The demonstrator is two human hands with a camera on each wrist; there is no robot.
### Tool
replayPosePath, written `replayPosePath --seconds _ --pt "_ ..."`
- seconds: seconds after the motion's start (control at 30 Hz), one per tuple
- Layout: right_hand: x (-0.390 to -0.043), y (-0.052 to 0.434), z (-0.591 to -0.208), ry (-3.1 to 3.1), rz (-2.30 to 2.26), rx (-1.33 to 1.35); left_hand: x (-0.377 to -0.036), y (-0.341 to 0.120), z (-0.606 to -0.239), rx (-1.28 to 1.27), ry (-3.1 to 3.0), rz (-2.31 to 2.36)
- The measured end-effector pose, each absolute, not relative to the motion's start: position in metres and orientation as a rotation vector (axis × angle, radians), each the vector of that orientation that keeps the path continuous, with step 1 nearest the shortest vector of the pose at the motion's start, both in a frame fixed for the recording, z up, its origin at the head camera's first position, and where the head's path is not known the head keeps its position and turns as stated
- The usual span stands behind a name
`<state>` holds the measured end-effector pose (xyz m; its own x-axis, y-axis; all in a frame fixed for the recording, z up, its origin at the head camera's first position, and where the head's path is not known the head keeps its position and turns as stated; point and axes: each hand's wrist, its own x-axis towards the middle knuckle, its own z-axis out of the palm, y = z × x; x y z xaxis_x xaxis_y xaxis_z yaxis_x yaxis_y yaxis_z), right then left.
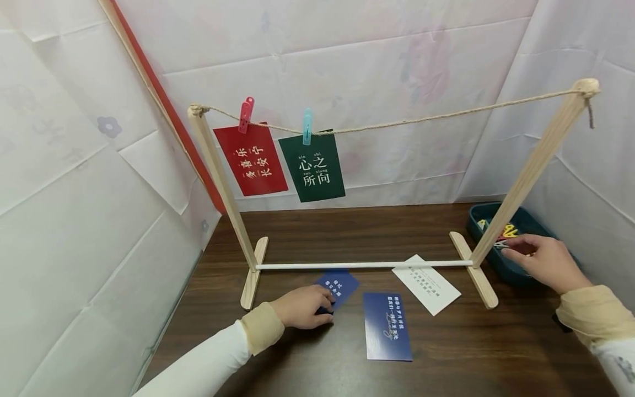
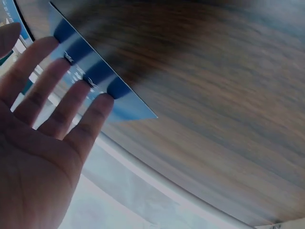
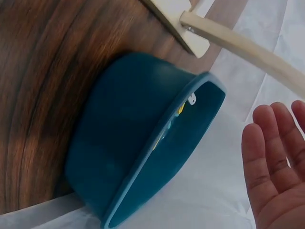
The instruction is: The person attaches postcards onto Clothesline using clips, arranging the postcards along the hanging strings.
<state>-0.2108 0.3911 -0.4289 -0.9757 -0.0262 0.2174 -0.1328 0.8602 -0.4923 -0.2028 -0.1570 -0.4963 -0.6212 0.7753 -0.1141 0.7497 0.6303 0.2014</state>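
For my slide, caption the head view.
Red rectangular card and green rectangular card hang from tan twine; left hand touches blue rectangular card.

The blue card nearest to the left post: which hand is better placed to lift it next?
Probably the left: the left hand appears to have its fingertips on that blue card, while the right hand is well away from it, at the teal basket.

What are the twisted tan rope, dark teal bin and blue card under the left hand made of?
Twisted tan rope: probably jute, given its rough, fibrous look. Dark teal bin: likely moulded plastic, smooth and satin, corners rounded. Blue card under the left hand: seemingly coated cardstock, thin, softly shiny.
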Motion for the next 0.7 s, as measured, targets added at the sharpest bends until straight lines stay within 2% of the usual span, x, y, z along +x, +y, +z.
replayPosePath --seconds 0.7 --pt "-0.246 0.419 -0.415 -3.044 0.619 0.101 -0.204 -0.164 -0.492 1.393 2.641 0.223"
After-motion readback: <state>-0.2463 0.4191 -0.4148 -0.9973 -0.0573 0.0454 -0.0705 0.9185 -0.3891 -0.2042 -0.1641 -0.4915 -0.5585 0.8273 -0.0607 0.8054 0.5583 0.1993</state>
